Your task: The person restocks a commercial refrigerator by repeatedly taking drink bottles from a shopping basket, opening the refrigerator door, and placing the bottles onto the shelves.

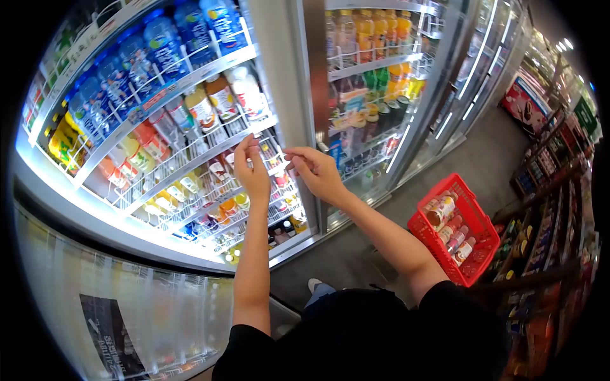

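Left hand is raised before the lit cooler, fingers loosely bent; we see no item in it and cannot tell whether its fingertips meet. Right hand stands just beside it and points toward it, thumb and fingers slightly apart, likewise bare. We judge the step in hand to be a reach or pause at the shelves, with no bottle secured. In our judgement, taking one calls for spreading the fingers around its body and lifting it clear of the wire guard.

Above the left fingertips, as we view it, stands a white-labelled bottle; we cannot confirm how deep it sits. Dark-red bottles occupy the tier below, to the left of the same hand.

Well apart, on the person's right, we find a red basket containing several bottles. Beyond the dividing frame we note orange bottles in the adjoining bay, and farther off a red chest.
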Demonstrator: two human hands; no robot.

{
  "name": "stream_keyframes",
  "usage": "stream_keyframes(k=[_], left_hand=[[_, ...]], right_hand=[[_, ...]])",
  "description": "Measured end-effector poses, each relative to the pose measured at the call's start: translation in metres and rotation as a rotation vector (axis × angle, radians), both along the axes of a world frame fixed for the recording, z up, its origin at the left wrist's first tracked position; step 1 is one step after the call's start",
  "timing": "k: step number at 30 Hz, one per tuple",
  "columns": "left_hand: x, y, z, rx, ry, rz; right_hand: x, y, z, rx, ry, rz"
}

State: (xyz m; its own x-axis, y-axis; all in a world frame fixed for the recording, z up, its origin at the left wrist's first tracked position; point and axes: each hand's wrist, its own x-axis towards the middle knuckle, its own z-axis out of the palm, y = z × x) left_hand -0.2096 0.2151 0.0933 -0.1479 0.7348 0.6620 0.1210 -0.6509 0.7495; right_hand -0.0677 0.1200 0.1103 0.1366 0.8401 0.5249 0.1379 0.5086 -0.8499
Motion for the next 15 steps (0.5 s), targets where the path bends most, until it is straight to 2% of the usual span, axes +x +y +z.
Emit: stream_keyframes(k=[3, 7, 11, 15], left_hand=[[0.060, -0.044, -0.005, -0.056, -0.024, -0.095], [0.142, -0.098, -0.021, -0.101, -0.071, -0.328], [0.207, -0.164, -0.041, -0.201, 0.067, -0.499], [0.258, -0.238, -0.086, -0.335, 0.157, -0.701]], right_hand=[[0.047, -0.048, 0.010, 0.003, 0.038, -0.114], [0.122, -0.107, -0.003, -0.011, 0.130, -0.247], [0.187, -0.172, -0.027, -0.001, 0.171, -0.392], [0.236, -0.249, -0.066, -0.083, 0.223, -0.518]])
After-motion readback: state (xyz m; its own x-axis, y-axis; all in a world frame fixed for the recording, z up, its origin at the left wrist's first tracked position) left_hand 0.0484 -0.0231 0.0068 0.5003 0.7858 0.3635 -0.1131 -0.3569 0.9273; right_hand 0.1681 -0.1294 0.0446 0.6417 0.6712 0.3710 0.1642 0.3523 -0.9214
